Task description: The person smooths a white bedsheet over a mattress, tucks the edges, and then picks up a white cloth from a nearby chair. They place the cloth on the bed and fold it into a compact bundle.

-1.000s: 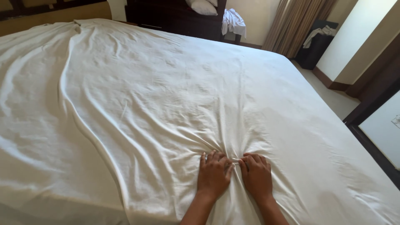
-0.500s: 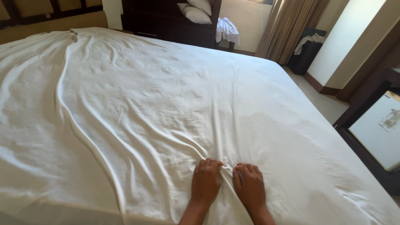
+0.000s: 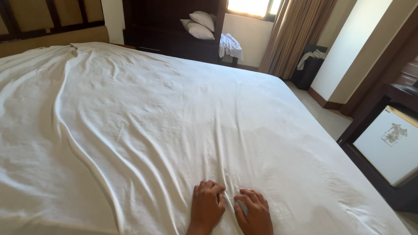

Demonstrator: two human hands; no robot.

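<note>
L hand (image 3: 207, 206) & R hand (image 3: 254, 213) side by side, both clenched on white bedsheet (image 3: 174, 126), fingers curled into a pinched fold. Creases fan toward headboard (image 3: 52, 37).

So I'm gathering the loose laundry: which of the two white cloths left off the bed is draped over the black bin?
The one on the right, hanging over the black bin by the curtain. The other cloth hangs by the dark cabinet, below the window.
</note>
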